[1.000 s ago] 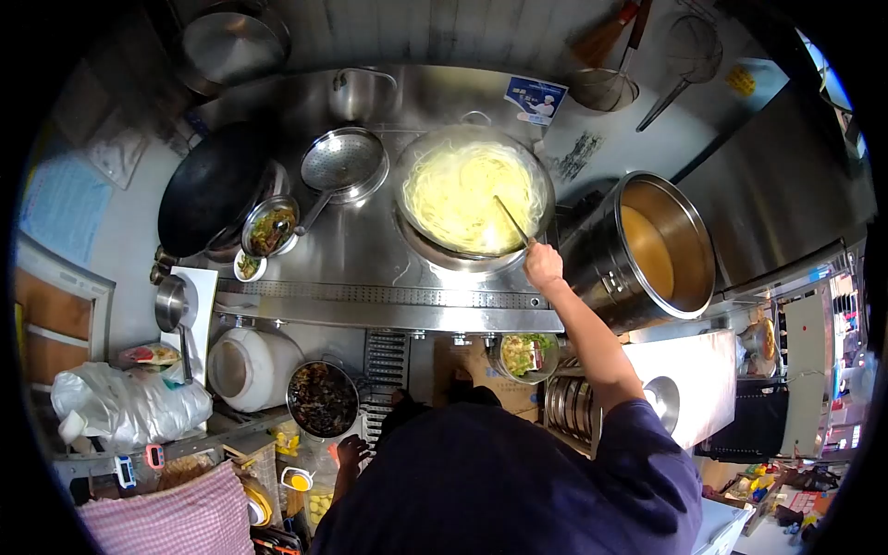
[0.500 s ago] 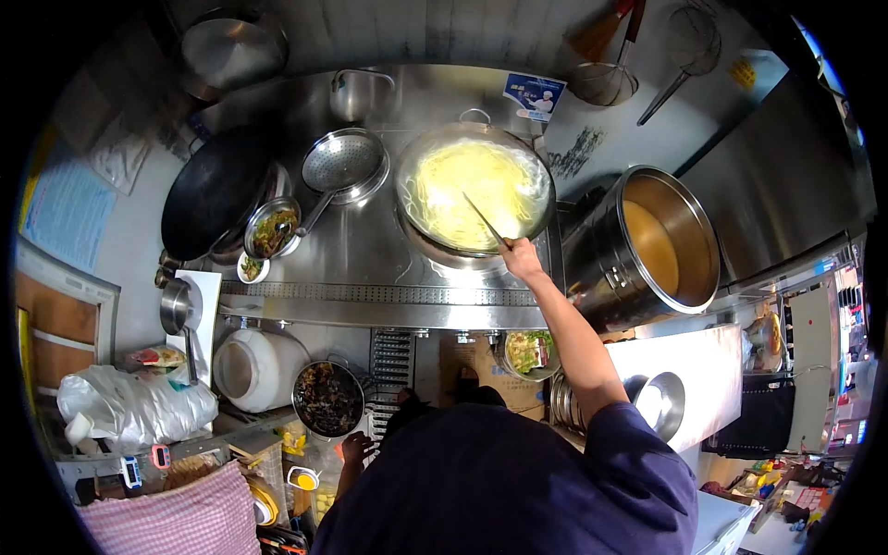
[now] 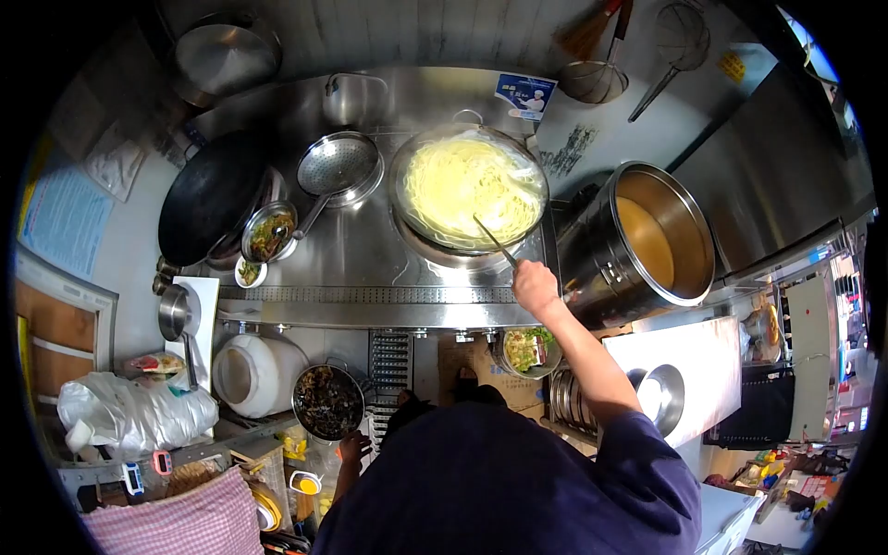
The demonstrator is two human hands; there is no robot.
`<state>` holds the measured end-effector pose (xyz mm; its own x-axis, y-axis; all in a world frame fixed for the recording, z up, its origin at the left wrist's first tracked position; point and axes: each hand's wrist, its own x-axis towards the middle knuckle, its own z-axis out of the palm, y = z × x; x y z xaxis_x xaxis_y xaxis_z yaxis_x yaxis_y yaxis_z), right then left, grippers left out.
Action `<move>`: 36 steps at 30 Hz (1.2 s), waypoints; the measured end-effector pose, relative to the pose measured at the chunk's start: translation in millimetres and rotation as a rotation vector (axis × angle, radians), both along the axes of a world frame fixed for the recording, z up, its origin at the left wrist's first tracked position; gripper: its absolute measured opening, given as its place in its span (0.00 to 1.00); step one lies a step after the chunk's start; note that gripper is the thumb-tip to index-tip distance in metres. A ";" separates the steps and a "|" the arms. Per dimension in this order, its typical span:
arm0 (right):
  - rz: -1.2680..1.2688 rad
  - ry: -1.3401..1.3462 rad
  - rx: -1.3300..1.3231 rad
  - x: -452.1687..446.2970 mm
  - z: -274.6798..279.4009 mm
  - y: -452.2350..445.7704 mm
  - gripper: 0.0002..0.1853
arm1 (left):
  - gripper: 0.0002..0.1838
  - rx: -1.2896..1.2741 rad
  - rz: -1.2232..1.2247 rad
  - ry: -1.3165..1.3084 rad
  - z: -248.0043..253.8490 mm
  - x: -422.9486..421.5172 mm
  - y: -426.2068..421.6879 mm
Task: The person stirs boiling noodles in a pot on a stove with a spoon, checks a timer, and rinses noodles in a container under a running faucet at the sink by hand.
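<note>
My right hand (image 3: 536, 286) is closed round long chopsticks (image 3: 495, 239), which show as one thin dark line. Their tips reach the lower part of a heap of pale yellow noodles (image 3: 472, 185). The noodles lie in cloudy liquid in a wide metal wok (image 3: 400, 199) on the steel stove. Low beside my body, my left hand (image 3: 351, 446) is in shadow near a pot of dark food (image 3: 328, 401); its fingers cannot be made out.
A tall stock pot (image 3: 592, 254) of brown liquid leans at the right. Left of the wok are a perforated strainer (image 3: 339, 163), a bowl of cooked food (image 3: 269, 233) and a black wok (image 3: 215, 199). A steel bowl (image 3: 673, 398) sits on the right-hand board.
My right hand has moved back toward my body and slightly right, drawing the chopsticks toward the near side of the noodles. The whole view has shifted slightly.
</note>
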<state>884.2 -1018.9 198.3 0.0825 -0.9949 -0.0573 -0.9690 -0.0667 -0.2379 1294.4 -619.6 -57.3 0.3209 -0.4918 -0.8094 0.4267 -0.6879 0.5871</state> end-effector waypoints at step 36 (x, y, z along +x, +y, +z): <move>0.039 -0.376 -0.071 19.5 -57.9 -25.1 0.15 | 0.08 -0.329 -0.333 -0.233 -29.6 9.3 23.2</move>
